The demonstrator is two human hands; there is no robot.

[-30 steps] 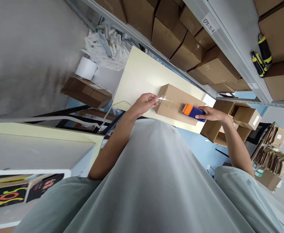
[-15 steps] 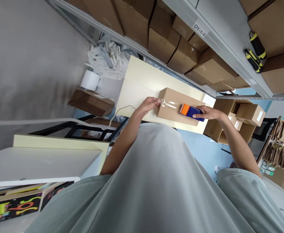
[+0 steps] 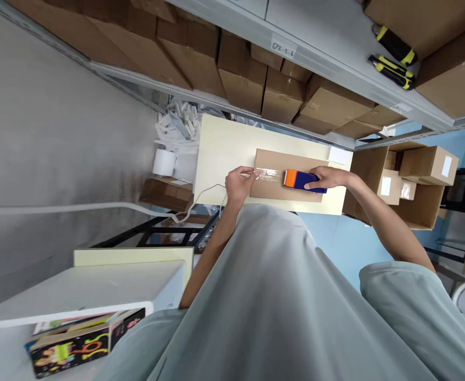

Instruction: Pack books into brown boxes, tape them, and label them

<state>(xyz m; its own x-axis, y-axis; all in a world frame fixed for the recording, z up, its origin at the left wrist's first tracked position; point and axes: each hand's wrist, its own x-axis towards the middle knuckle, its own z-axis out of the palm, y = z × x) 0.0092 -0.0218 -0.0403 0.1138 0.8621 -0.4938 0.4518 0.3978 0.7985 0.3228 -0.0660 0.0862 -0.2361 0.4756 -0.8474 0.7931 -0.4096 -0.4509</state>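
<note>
A long brown cardboard box (image 3: 288, 192) lies on the cream tabletop (image 3: 224, 143). My right hand (image 3: 328, 178) is wrapped round a dark blue and orange tape dispenser (image 3: 301, 180), which sits over the top of the box. Clear packing tape (image 3: 270, 175) runs from the dispenser along the box to its left end. There my left hand (image 3: 240, 183) has its fingers pinched together on the tape's end, at the box edge. The palm side of the right hand is hidden.
Shelves of cardboard boxes (image 3: 242, 79) run along the far side, with two yellow-black cutters (image 3: 393, 71) above right. A large open carton (image 3: 419, 209) stands right of the table. A white cable (image 3: 204, 191) crosses the left table edge, near a white roll (image 3: 164, 162).
The view has shifted and turned. The dispenser has moved slightly left in the picture with my right hand, and my left fingers now overlap the tape's left end.
</note>
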